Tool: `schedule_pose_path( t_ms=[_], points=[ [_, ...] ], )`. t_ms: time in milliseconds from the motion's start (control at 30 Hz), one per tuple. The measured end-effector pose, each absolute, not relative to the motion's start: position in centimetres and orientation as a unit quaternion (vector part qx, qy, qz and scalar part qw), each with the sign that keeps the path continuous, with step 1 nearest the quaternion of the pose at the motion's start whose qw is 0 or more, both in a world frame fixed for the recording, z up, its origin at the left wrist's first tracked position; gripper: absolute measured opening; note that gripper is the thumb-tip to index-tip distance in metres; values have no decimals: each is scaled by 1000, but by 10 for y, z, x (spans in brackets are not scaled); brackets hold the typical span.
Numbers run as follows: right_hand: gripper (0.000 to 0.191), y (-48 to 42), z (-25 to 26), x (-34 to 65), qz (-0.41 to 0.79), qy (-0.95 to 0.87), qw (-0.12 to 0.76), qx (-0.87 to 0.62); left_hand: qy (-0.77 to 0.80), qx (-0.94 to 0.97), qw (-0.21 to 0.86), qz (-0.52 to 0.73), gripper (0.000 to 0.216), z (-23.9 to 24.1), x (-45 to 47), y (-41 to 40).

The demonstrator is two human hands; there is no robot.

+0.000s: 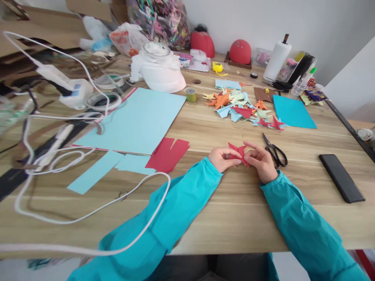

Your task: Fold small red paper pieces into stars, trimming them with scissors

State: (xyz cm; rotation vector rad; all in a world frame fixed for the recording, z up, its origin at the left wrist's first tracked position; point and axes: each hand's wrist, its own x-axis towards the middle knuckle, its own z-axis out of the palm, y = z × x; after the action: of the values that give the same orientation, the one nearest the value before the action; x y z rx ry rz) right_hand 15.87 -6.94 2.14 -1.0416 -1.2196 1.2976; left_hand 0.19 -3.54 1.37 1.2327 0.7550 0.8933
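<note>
Both my hands meet over the wooden table [234, 203] on a small folded red paper piece [238, 153] with pointed tips. My left hand [222, 158] pinches its left side, fingers curled round it. My right hand [261, 160] grips the right side, thumb and fingers pressed on the paper. Both sleeves are teal. Black scissors [274, 150] lie just right of my right hand.
A pile of folded paper shapes [241, 106] lies beyond my hands. Red paper sheets [167, 155] and a large light-blue sheet [137, 119] lie to the left, a teal sheet [293, 112] and a black phone [341, 177] to the right. White cables [88, 212] loop at left.
</note>
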Motion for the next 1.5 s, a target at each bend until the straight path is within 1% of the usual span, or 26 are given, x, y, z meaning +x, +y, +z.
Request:
schedule_pose_path(
  t_ms=[233, 400, 467, 600, 667, 933, 1100, 1167, 1300, 1500],
  points=[
    [45, -70, 21, 159, 535, -520, 506, -433, 350, 504, 681, 400, 29, 17, 3, -34],
    [43, -70, 22, 157, 532, -526, 502, -435, 358, 502, 669, 415, 28, 17, 3, -34],
    [37, -70, 22, 156, 524, -526, 509, -436, 355, 500, 668, 422, 28, 17, 3, -34],
    [18, -70, 21, 154, 496, -527, 513, -462, 358, 497, 664, 429, 29, 14, 3, -33],
    [15, -69, 20, 154, 489, -520, 514, -476, 359, 497, 660, 433, 31, 13, 2, -32],
    [16, -69, 21, 154, 466, -495, 538, -499, 360, 496, 652, 447, 38, 12, 3, -33],
    [16, -69, 19, 155, 454, -511, 542, -489, 375, 491, 645, 450, 29, 14, 4, -35],
    [17, -69, 19, 155, 451, -538, 529, -477, 379, 499, 638, 447, 27, 12, 4, -34],
    [14, -70, 20, 155, 436, -595, 500, -453, 381, 495, 635, 454, 26, 10, 6, -33],
    [16, -70, 19, 153, 444, -564, 499, -486, 377, 492, 636, 460, 21, 12, 6, -36]
  ],
)
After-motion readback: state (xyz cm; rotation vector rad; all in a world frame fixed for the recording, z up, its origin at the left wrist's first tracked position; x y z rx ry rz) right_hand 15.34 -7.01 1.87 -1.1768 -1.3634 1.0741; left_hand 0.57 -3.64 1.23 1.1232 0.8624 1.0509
